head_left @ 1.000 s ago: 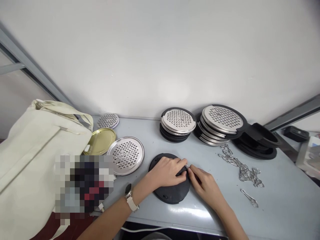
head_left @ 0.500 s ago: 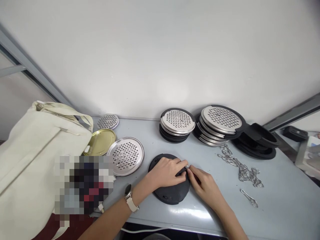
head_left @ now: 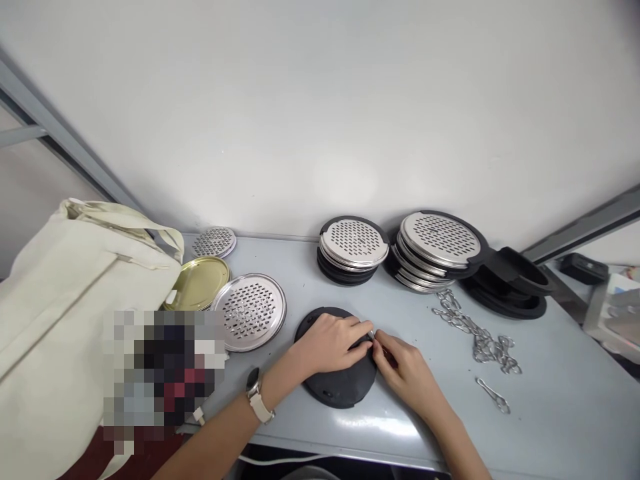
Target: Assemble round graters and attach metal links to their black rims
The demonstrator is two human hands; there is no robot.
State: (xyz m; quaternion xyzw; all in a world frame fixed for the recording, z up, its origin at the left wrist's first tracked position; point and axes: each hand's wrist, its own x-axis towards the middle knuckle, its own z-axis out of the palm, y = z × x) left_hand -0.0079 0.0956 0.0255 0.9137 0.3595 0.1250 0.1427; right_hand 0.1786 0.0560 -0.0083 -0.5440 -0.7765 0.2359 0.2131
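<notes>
A black round disc [head_left: 345, 390] lies flat on the grey table, with a small slot showing near its front edge. My left hand [head_left: 333, 343], a watch on its wrist, lies over the disc, its fingers bent and gripping the right edge. Against that same edge, my right hand [head_left: 403, 363] pinches a small piece of metal wire [head_left: 371, 335], apparently a clip; most of it is hidden by the fingertips. To the right of this hand, a single wire clip [head_left: 493, 395] lies apart from a pile of wire clips [head_left: 485, 343].
Two stacks of perforated metal grater discs with black rings, a smaller stack [head_left: 354, 243] and a larger one [head_left: 440, 240], stand by the wall. Black rings [head_left: 505, 297] lie farther right. At left are a loose grater disc [head_left: 250, 313], a gold lid [head_left: 203, 283] and a cream bag [head_left: 85, 313].
The whole view has shifted slightly. Both hands keep their places at the disc's right edge, with the right fingertips moved only a little against the wire.
</notes>
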